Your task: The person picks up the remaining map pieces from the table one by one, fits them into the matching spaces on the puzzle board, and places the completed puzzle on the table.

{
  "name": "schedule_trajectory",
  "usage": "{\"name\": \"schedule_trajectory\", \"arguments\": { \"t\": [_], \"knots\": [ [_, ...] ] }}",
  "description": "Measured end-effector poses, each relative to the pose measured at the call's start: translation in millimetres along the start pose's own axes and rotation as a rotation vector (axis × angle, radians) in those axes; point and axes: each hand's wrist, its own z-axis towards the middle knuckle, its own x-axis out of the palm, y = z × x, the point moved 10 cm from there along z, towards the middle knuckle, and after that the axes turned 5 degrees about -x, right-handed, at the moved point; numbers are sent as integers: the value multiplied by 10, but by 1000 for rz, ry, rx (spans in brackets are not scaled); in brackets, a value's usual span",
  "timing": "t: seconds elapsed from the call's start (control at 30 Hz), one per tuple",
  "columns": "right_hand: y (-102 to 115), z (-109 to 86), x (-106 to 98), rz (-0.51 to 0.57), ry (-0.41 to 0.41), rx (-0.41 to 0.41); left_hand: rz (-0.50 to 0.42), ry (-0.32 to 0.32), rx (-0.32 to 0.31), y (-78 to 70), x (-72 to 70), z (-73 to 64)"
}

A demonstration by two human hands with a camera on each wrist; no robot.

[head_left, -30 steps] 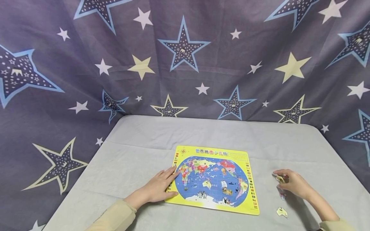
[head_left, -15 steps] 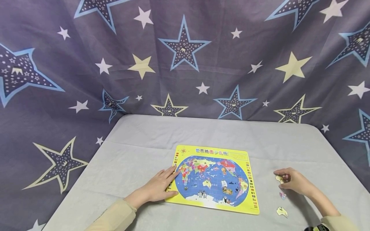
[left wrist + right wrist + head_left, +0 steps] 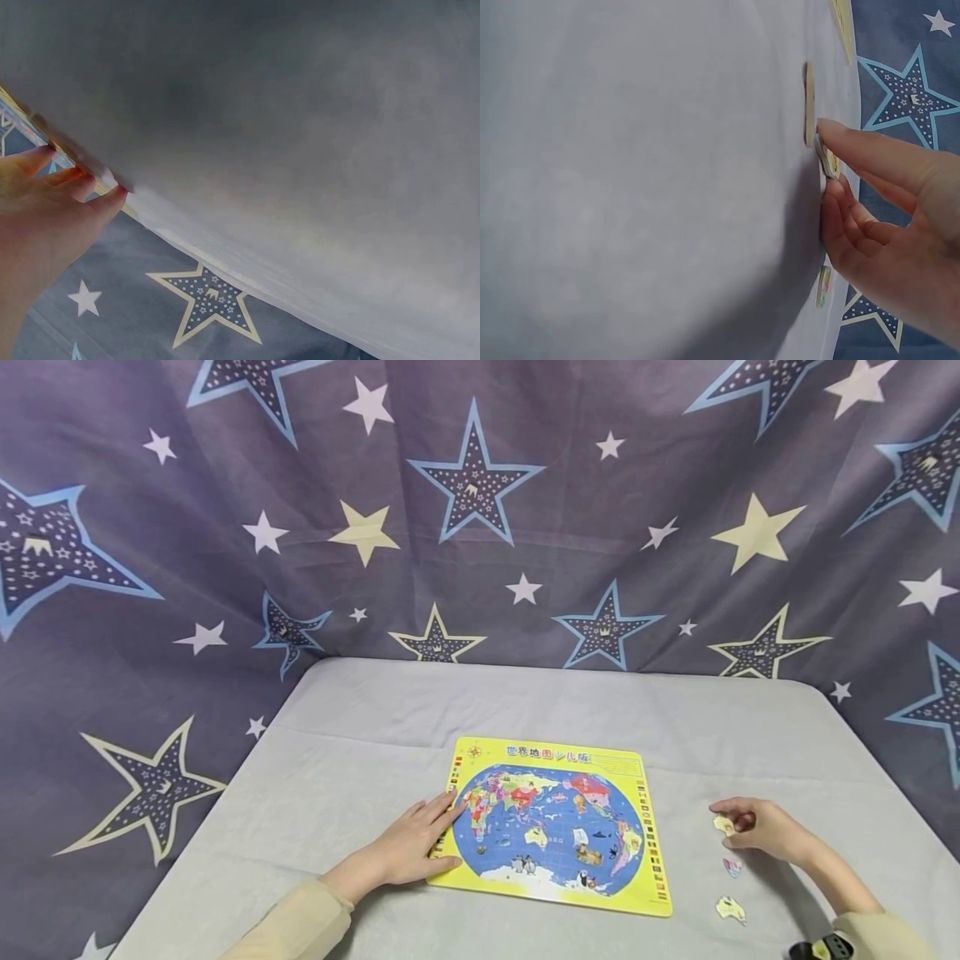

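Note:
My left hand (image 3: 412, 843) lies with fairly straight fingers on the left edge of a yellow-bordered world map puzzle board (image 3: 657, 906). In the left wrist view, that hand's fingertips touch the board's edge. To the right of the board, my right hand (image 3: 768, 831) pinches a small pale yellow puzzle piece (image 3: 723, 825) between thumb and fingers. The right wrist view shows the pinched piece (image 3: 829, 160) tilted. Below this hand lie a pink-and-blue puzzle piece (image 3: 732, 867) and a cream Australia-shaped puzzle piece (image 3: 731, 910). The right hand's outer fingers are partly hidden in the head view.
A grey cloth covers the table (image 3: 360, 710). Behind and beside it hangs a dark star-patterned curtain (image 3: 525, 485). A small multicoloured piece (image 3: 823, 286) lies beyond the right hand's fingers in the right wrist view. A black band (image 3: 821, 947) shows by the right sleeve.
The pinched piece has turned in my right fingers and shows more of its face. The right wrist has shifted slightly, bringing the black band into view. My left hand stays in place.

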Motion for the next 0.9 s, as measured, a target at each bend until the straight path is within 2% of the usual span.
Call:
{"name": "schedule_trajectory", "arguments": {
  "t": [0.27,0.47,0.67,0.9],
  "knots": [
    [27,-4,8,31,-10,-40,3,2,-3,5,14,2],
    [1,-2,20,49,-3,-33,8,-1,-2,10,22,5],
    [35,-1,14,54,-12,-80,8,-4,-4,12,22,7],
    [-5,-8,21,61,-1,-26,4,-3,-8,4,16,4]
  ]
}}
